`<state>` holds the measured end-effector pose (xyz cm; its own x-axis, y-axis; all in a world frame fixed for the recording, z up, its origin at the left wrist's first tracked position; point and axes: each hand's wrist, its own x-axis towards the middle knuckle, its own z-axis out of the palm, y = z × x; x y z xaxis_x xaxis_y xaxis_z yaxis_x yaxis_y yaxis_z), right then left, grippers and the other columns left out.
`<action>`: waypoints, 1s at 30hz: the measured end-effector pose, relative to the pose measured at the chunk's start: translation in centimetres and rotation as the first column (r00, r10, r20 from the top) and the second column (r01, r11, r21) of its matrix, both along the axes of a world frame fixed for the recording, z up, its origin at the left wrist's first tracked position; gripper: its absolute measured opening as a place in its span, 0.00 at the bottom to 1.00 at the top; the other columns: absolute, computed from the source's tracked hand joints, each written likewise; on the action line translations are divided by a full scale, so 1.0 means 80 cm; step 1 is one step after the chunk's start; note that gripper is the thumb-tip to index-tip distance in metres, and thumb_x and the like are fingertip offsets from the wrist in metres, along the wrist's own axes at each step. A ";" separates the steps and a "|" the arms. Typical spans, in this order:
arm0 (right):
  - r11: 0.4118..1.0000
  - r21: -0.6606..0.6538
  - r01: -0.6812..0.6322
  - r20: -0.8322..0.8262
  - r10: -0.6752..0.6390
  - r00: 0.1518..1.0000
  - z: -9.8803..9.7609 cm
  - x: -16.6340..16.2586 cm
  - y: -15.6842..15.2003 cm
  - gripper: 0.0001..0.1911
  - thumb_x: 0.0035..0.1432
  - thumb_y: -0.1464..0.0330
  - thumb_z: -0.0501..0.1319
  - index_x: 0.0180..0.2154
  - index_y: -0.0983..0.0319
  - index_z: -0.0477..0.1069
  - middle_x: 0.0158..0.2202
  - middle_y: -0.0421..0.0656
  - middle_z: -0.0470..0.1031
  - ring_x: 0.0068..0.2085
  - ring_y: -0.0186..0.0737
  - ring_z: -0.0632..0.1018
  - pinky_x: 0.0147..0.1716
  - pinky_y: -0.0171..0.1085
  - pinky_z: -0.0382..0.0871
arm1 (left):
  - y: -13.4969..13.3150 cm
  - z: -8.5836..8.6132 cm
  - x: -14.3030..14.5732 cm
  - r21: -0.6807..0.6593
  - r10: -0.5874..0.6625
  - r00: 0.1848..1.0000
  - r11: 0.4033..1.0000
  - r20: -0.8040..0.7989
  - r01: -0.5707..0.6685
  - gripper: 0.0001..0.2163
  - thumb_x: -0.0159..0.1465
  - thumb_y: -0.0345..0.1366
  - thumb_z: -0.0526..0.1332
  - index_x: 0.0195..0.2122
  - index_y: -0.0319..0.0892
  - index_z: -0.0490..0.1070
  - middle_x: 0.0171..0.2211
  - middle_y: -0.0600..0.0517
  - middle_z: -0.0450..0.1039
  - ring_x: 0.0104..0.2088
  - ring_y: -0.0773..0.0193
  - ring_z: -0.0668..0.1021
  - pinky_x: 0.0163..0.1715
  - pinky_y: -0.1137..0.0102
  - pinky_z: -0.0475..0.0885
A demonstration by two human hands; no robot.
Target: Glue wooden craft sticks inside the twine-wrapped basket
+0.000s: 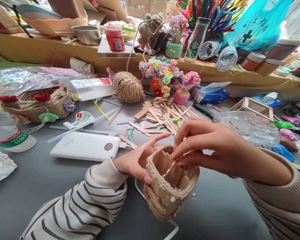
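Note:
A small basket of upright craft sticks, its rim wound with twine, is tilted so that its inside faces me. My left hand grips its left side, thumb on the outside near the rim and a ring on one finger. My right hand reaches over the rim with fingers pinched inside the basket. A short piece of craft stick stands at those fingertips, apparently held in them. Part of the basket's far rim is hidden behind the right hand.
Loose craft sticks lie in a pile beyond the basket, near a twine ball. A white power bank rests left, its cable passing under the basket. A plastic bottle, a twine-wrapped basket and crumpled clear plastic flank the area.

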<state>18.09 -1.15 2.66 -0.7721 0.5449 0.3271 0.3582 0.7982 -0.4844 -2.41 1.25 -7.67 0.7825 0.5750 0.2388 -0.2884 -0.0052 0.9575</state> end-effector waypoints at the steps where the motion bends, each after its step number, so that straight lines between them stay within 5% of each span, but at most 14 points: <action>1: 0.999 0.033 0.028 0.003 -0.028 1.000 -0.001 0.001 0.000 0.05 0.58 0.73 0.59 0.35 0.62 0.74 0.33 0.42 0.71 0.37 0.32 0.70 0.36 0.32 0.66 | 0.000 -0.001 0.000 0.002 -0.026 1.000 1.000 0.014 0.026 0.42 0.45 0.47 0.69 0.60 0.46 0.54 0.43 0.46 0.75 0.38 0.51 0.80 0.37 0.58 0.75; 4: 0.979 0.169 0.112 0.005 -0.115 0.993 -0.007 0.003 -0.001 0.05 0.59 0.72 0.58 0.36 0.61 0.74 0.35 0.43 0.71 0.38 0.34 0.69 0.36 0.35 0.66 | 0.000 -0.004 0.002 -0.015 -0.053 0.997 0.998 0.047 0.054 0.43 0.49 0.39 0.69 0.63 0.50 0.47 0.52 0.43 0.69 0.49 0.48 0.75 0.47 0.55 0.70; 11: 0.884 0.419 0.206 0.053 -0.251 0.967 -0.025 0.018 -0.007 0.04 0.58 0.70 0.59 0.36 0.61 0.72 0.42 0.47 0.72 0.40 0.39 0.69 0.37 0.39 0.67 | -0.011 -0.017 0.007 0.046 0.203 0.979 0.978 0.018 -0.204 0.45 0.49 0.28 0.69 0.62 0.59 0.44 0.56 0.47 0.61 0.59 0.49 0.65 0.57 0.55 0.61; 17: 0.842 0.470 0.265 0.028 -0.314 0.949 -0.039 0.030 -0.012 0.03 0.57 0.71 0.61 0.36 0.60 0.71 0.41 0.46 0.72 0.40 0.38 0.70 0.38 0.41 0.68 | -0.015 -0.022 0.011 0.213 0.359 0.932 0.908 0.051 -0.361 0.46 0.49 0.25 0.68 0.63 0.57 0.43 0.54 0.49 0.61 0.58 0.53 0.65 0.60 0.56 0.57; 30: 0.812 0.472 0.343 -0.074 -0.352 0.933 -0.049 0.021 -0.020 0.06 0.55 0.74 0.62 0.36 0.60 0.72 0.41 0.46 0.72 0.40 0.39 0.71 0.37 0.39 0.69 | -0.017 -0.028 0.012 0.342 0.468 0.871 0.802 0.149 -0.489 0.47 0.49 0.23 0.67 0.63 0.56 0.41 0.55 0.47 0.59 0.58 0.53 0.64 0.58 0.55 0.58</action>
